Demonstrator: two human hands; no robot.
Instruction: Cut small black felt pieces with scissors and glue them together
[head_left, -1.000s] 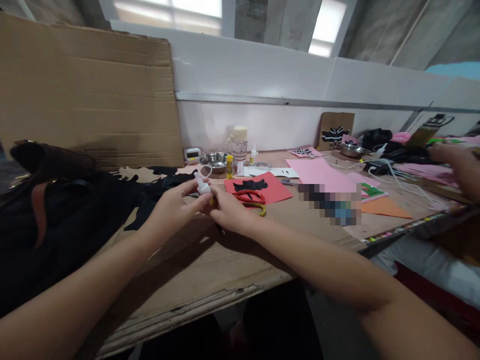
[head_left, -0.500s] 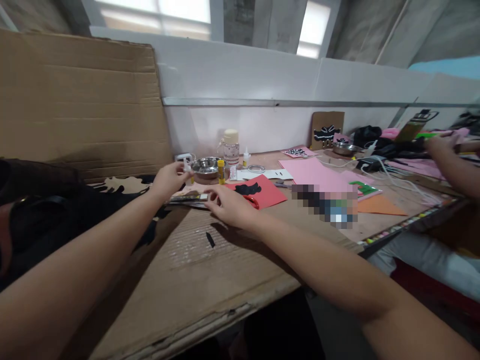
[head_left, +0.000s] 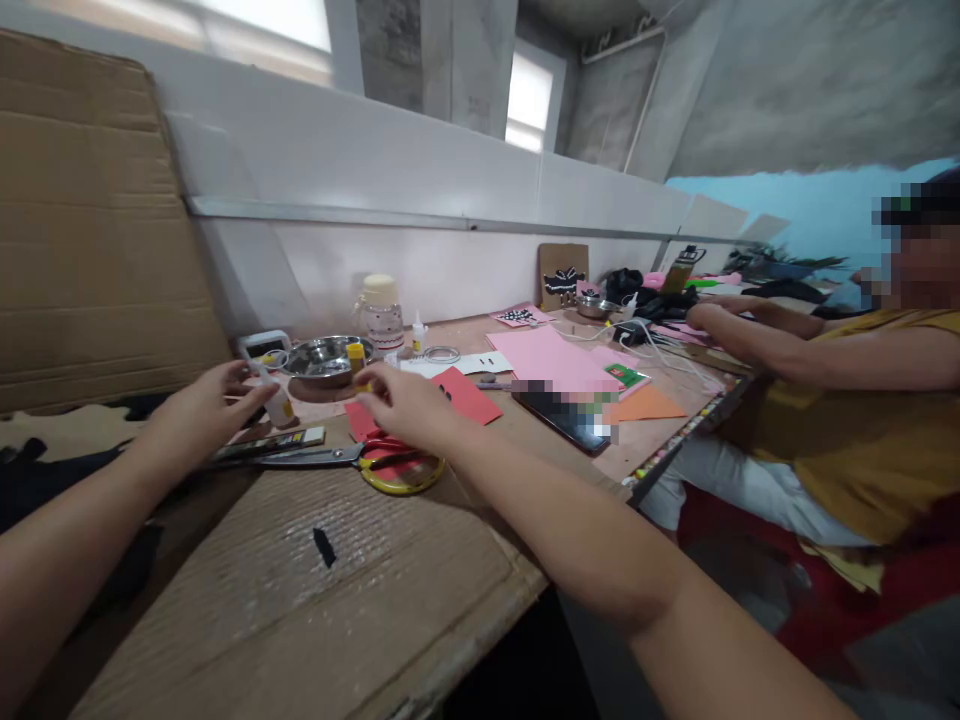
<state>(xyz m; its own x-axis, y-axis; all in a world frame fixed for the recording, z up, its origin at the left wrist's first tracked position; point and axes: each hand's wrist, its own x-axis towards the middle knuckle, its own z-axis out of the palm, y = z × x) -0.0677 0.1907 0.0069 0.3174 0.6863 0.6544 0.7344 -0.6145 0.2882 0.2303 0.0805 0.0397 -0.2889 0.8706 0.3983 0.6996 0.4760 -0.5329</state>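
My left hand has its thumb and fingers closed around the upper part of a small white glue bottle, which leans slightly. My right hand is at a glue stick with a yellow cap. Its thumb and fingers are apart beside the stick's lower part, partly covering it; a firm grip is not visible. Below that hand lie scissors with red and yellow handles, their blades pointing left. Red paper with black pieces extends beneath my right hand. A small black scrap rests on the cardboard in front.
Behind my hands stand a steel bowl, a cream-lidded bottle and another glue bottle. A phone, pink paper and orange paper lie to the right. A person in a mustard top sits there.
The view has turned right, showing more of the other person. My right hand has moved up to the glue stick, uncovering the scissors. The left hand's glue bottle has come nearer.
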